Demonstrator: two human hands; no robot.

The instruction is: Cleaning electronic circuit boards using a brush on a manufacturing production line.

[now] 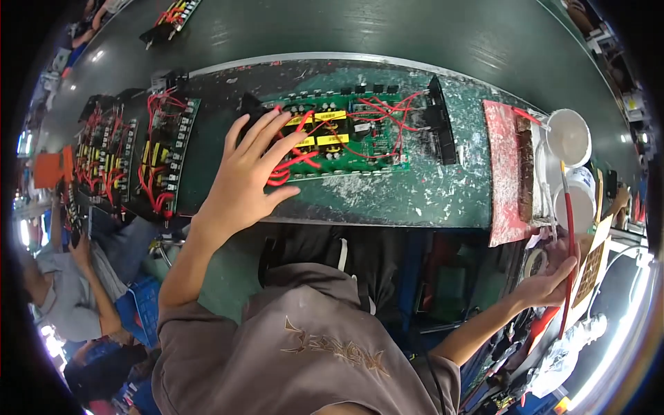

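A: Fingers, left to right?
B: Left hand (245,173): fingers spread wide, thumb apart, over the left end of the green circuit board (377,142); fingertips by red wires (279,181) and yellow-topped blocks (330,115); touching or just above, cannot tell. Right hand (550,280): fingers closed around a red-handled brush (569,221), bristle end up, by two white cups (568,137).
A: Place of the board?
B: Flat on the worn green table (429,200), mid-view, between left hand and black panel (439,121).
A: Remainder, left to right?
B: Orange piece (48,171); person in grey (69,290); cluster of wired boards (104,159); one more wired board (162,162), beside the cluster; red mat (501,173), white-spattered; brown strip (526,173), just left of the cups.
A: In the way?
B: Left hand, hiding part of the board's left end; brush handle, crossing in front of the lower cup.
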